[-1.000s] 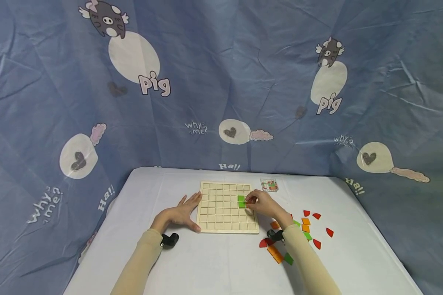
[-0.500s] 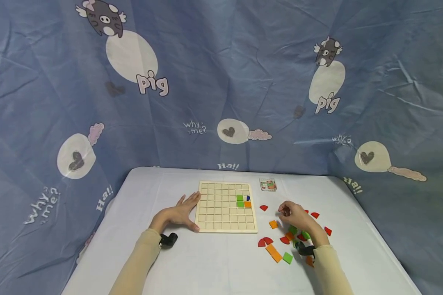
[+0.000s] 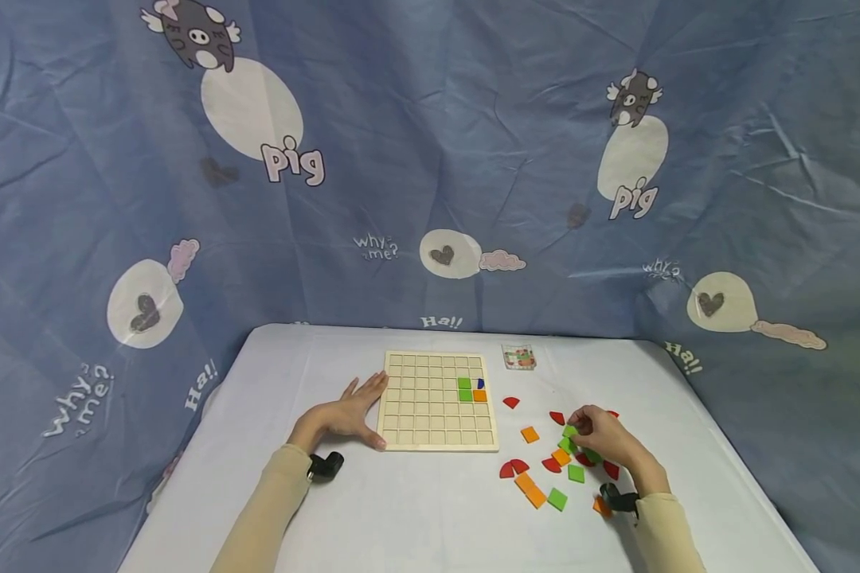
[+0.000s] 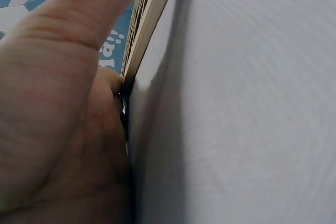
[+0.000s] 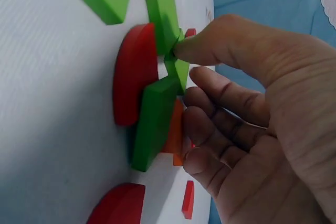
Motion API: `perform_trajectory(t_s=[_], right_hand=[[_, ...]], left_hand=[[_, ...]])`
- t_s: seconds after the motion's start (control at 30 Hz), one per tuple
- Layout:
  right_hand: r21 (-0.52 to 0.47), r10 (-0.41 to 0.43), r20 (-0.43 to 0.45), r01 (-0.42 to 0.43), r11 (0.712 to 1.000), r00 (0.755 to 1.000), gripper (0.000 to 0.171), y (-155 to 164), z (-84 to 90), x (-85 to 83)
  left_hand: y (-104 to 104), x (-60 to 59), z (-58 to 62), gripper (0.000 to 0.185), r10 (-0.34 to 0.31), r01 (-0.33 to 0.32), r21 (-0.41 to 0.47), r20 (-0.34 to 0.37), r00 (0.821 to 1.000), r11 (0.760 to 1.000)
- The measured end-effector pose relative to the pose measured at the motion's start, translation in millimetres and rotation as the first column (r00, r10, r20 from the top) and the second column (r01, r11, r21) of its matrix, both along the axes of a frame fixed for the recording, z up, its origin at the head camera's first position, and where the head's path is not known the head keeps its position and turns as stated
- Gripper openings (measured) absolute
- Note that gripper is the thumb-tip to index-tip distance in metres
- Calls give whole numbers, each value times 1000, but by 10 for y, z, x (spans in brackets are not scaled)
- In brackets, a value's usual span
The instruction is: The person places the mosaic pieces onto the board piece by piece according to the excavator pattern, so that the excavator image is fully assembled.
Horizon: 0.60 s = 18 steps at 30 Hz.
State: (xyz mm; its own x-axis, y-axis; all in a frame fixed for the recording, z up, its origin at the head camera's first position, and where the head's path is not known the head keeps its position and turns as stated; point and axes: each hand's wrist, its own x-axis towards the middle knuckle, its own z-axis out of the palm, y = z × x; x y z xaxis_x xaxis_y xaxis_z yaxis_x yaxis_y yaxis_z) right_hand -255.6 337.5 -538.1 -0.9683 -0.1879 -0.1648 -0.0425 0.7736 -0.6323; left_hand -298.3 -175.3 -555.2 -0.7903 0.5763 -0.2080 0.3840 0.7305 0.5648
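In the head view, my left hand (image 3: 344, 414) lies spread at the left edge of a wooden grid board (image 3: 419, 410), its fingers and thumb touching the frame. Two green square tiles (image 3: 465, 390), an orange tile (image 3: 479, 395) and a small blue-and-white piece (image 3: 480, 383) sit in the board's right part. At the pile of loose tiles, my right hand (image 3: 605, 436) pinches a green tile (image 5: 180, 69) between thumb and index finger. Its other fingers are loosely bent. Other green tiles (image 5: 152, 121) and a red quarter-round tile (image 5: 134, 74) lie close by.
A small picture card (image 3: 519, 357) lies beyond the board's right corner. Red quarter-round tiles (image 3: 511, 403), orange tiles (image 3: 530, 490) and a green tile (image 3: 557, 499) are scattered on the white table (image 3: 430, 517). A blue patterned cloth (image 3: 373, 159) hangs behind.
My right hand has moved from the board's right side out to the loose tiles, leaving the orange tile and the blue-and-white piece in view on the board. My left hand stays at the board.
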Motion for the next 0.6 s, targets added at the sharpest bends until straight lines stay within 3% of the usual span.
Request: perform_trajectory(t_s=[0.6], right_hand=[[67,-51,-6,52,996,999,31,-92,-31,-66]], left_hand=[[6,2,-9,137,6,-6,0,6,1000,1000]])
